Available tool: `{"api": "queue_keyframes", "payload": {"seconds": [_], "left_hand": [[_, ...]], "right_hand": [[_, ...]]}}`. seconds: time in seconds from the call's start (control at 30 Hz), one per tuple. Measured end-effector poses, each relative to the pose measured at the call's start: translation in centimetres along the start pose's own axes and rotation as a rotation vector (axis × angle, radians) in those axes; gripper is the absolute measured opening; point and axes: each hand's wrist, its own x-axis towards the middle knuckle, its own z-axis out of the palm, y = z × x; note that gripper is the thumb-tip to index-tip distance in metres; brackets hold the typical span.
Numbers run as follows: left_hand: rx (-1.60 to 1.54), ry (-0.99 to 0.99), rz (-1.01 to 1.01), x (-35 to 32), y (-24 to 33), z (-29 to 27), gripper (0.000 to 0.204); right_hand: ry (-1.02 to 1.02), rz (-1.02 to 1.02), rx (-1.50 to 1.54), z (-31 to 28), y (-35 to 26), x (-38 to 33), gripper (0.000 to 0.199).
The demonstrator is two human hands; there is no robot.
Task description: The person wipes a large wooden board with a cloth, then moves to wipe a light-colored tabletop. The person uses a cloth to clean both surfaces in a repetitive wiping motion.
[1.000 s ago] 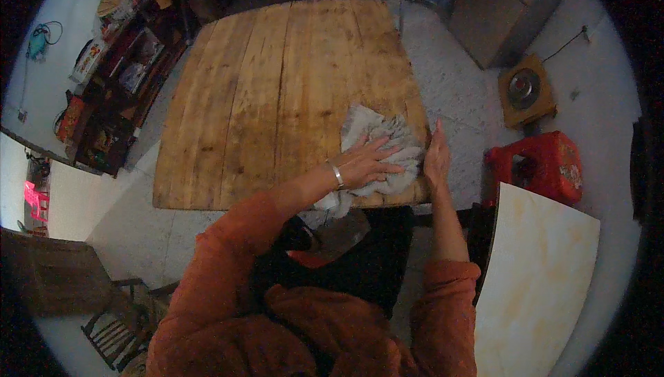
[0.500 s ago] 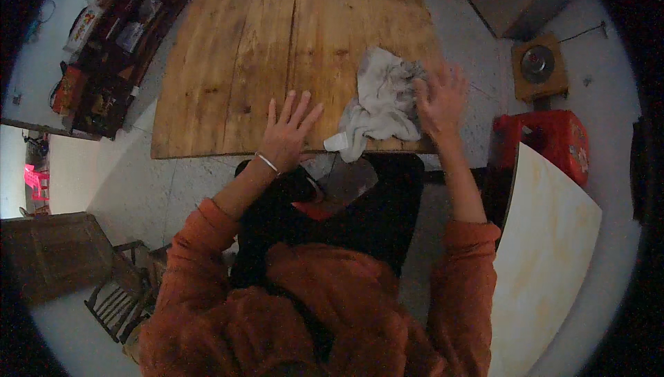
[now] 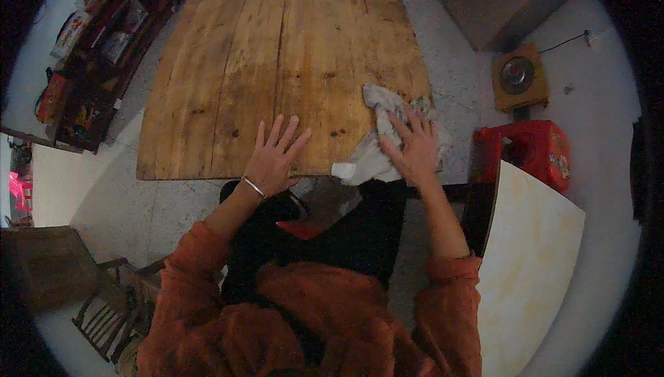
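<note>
A worn plank-topped wooden table (image 3: 277, 52) stands before me. My left hand (image 3: 273, 159) lies on its near edge, fingers spread, holding nothing; a light bangle circles that wrist. On the table's near right corner is a crumpled white and grey cloth (image 3: 373, 149), with a small white tag at its lower left. My right hand (image 3: 417, 150) rests over the cloth's right part, fingers stretched out and apart, palm down. It covers some of the cloth, whose lower edge reaches the table's near edge.
A red plastic stool (image 3: 532, 145) and a pale board (image 3: 532, 259) stand on the right. Behind the stool is a yellowish box-shaped appliance (image 3: 520, 76) with a cord. A dark cluttered shelf (image 3: 111, 45) runs along the far left, and a wooden chair (image 3: 104, 308) stands at the lower left.
My right hand has come from the cloth's right side to lie over it, and the cloth is bunched differently. The left hand stays at the table edge. The whole view has shifted slightly.
</note>
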Motion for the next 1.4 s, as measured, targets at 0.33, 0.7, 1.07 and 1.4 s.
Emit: {"api": "queue_keyframes", "payload": {"seconds": [0.33, 0.7, 1.07, 1.4], "left_hand": [[0.048, 0.008, -0.021, -0.3, 0.1, 0.4, 0.11], [0.035, 0.02, 0.001, 0.2, -0.1, 0.2, 0.108], [0.005, 0.05, -0.007, 0.2, 0.2, -0.1, 0.112], [0.031, 0.017, -0.003, 0.4, 0.3, 0.0, 0.109]], "right_hand": [[0.135, 0.005, -0.043, 3.1, 0.1, 4.3, 0.054], [0.133, 0.166, 0.01, 2.0, 3.8, 6.6, 0.054], [0.028, -0.093, 0.089, 0.2, -0.7, 0.4, 0.051], [0.159, 0.112, -0.005, 4.1, 4.9, 9.9, 0.05]]}}
